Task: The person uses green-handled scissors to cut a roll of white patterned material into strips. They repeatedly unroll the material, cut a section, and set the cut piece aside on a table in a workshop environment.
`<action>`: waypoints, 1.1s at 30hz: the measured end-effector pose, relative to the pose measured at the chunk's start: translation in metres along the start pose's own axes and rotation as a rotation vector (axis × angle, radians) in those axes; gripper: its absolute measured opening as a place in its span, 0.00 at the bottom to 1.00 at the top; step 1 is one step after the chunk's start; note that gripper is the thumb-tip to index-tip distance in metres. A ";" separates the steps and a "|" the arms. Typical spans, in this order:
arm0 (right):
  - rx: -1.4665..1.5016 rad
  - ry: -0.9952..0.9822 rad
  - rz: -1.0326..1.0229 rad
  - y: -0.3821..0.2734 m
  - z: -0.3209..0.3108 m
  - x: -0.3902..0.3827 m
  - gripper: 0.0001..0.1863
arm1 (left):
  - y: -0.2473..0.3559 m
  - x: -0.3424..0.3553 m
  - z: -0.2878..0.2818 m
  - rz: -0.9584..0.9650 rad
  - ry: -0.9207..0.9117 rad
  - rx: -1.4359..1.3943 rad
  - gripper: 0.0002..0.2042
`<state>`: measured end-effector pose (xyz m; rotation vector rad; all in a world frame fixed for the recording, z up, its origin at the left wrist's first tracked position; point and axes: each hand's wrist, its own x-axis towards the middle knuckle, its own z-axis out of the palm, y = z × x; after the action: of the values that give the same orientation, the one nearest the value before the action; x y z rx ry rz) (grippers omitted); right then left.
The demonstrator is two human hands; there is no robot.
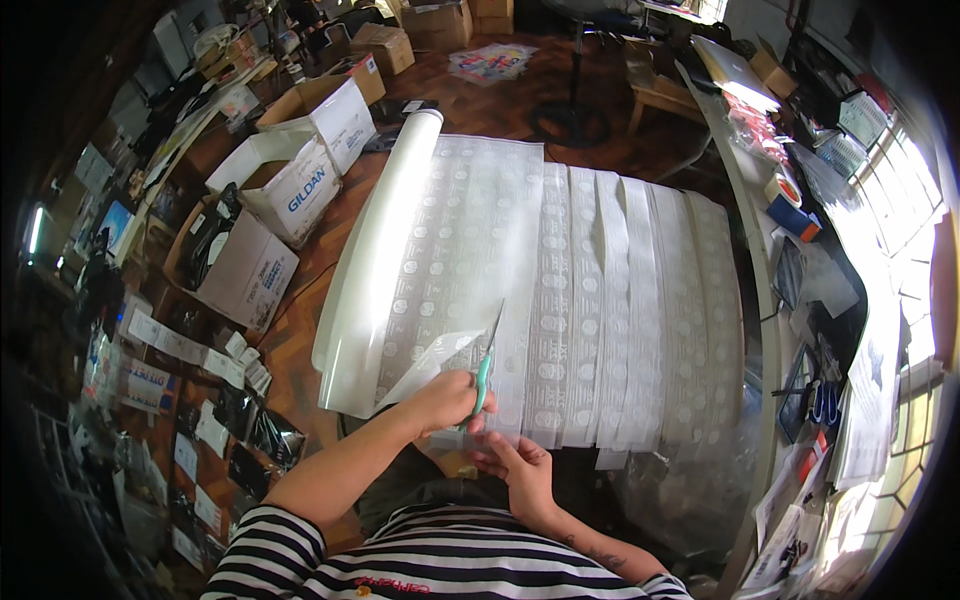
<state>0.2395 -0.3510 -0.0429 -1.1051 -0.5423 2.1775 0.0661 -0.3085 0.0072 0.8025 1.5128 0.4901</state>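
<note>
Teal-handled scissors are gripped in my left hand, the blades pointing away from me over a printed translucent film sheet. Whether the blades are parted is too fine to tell. The film carries rows of pale printed marks, and a white flap of it is folded up beside the scissors. My right hand is closed at the sheet's near edge, thumb and fingers pinching the film just below the scissor handles. To the right of the scissors lie several long printed film strips, overlapping side by side.
A thick roll of glossy film lies along the left side of the work surface. Open cardboard boxes stand on the floor to the left. A cluttered side table runs along the right, holding tape and blue-handled scissors. A stand rises beyond.
</note>
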 end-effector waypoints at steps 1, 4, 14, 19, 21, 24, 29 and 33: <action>-0.005 0.000 -0.008 0.000 0.000 0.000 0.11 | 0.005 -0.001 0.000 -0.026 0.002 -0.035 0.08; -0.035 0.001 -0.036 0.001 -0.002 0.002 0.11 | 0.012 -0.001 -0.004 -0.060 -0.087 -0.175 0.08; -0.045 0.016 -0.015 0.006 -0.002 0.003 0.13 | 0.029 0.012 -0.008 -0.056 -0.113 -0.269 0.09; -0.032 0.025 -0.012 0.006 -0.002 0.003 0.13 | 0.040 0.025 -0.014 -0.045 -0.111 -0.266 0.08; -0.033 0.016 -0.010 0.007 -0.002 0.003 0.13 | 0.045 0.029 -0.017 -0.048 -0.098 -0.274 0.08; -0.030 0.020 0.004 0.004 0.001 0.002 0.13 | 0.051 0.041 -0.022 -0.057 -0.088 -0.282 0.08; -0.030 0.032 0.046 0.003 -0.001 0.001 0.13 | 0.068 0.055 -0.029 -0.087 -0.030 -0.235 0.07; -0.022 0.042 0.064 -0.002 0.001 -0.001 0.13 | 0.081 0.062 -0.033 -0.112 -0.038 -0.209 0.08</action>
<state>0.2397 -0.3506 -0.0399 -1.1924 -0.5194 2.2026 0.0521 -0.2039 0.0272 0.5588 1.4361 0.5367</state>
